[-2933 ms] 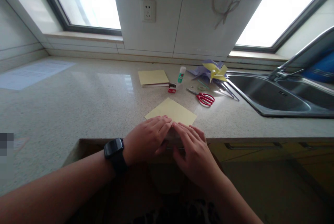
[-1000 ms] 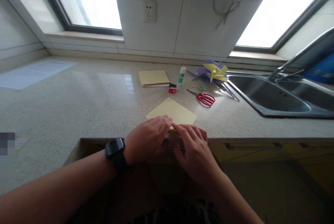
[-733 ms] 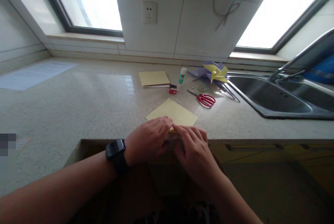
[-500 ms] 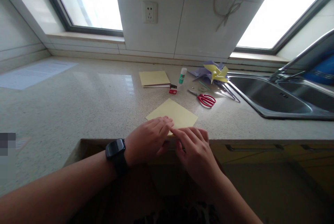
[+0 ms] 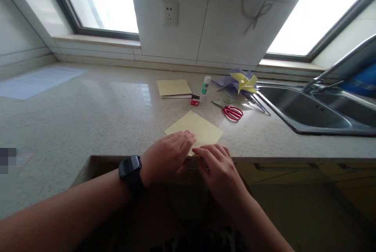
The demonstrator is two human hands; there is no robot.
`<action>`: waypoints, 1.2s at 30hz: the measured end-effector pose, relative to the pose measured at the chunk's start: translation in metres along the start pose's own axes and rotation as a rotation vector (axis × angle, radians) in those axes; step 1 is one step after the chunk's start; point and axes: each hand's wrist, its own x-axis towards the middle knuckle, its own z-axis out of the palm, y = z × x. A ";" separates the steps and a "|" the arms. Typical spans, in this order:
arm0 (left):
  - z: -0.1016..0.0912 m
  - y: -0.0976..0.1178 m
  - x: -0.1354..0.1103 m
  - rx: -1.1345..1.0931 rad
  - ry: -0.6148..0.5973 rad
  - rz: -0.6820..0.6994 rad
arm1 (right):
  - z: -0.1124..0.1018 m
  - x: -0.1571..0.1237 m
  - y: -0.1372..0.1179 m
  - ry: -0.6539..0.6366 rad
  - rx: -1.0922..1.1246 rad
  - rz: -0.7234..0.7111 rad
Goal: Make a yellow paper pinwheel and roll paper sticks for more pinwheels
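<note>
Two bare hands rest on a yellow paper sheet at the near edge of a speckled stone countertop, seen from a head camera looking down. Containers first: a steel sink is set into the counter at far right, its basin showing nothing inside, with a faucet arching over it. Going left to right, a white printed page lies flat at the far left of the counter. The left hand, a black watch on its wrist, lies palm down with fingers together and flat, pressing the near left part of the sheet. Just beside it, the right hand also lies palm down, fingers slightly spread and curled, their tips pinning the sheet's near corner; the two hands' fingertips almost touch. The sheet lies turned like a diamond, its far corner pointing away, and the hands cover its near part. Well beyond it lies a stack of yellow paper, then a small red and black object too small to identify, an upright glue stick with a green label, red-handled scissors lying flat, and a yellow and purple paper pinwheel near the sink's rim. A wall socket sits on the tiled wall between two bright windows.
</note>
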 end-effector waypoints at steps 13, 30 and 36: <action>-0.001 -0.001 0.001 -0.001 0.002 0.002 | -0.003 0.000 -0.001 -0.013 0.026 -0.031; -0.002 0.000 0.000 -0.011 -0.004 0.014 | -0.004 0.000 0.002 0.047 0.106 -0.027; -0.002 0.000 0.000 -0.011 -0.007 0.012 | -0.007 -0.001 0.003 0.024 0.083 -0.044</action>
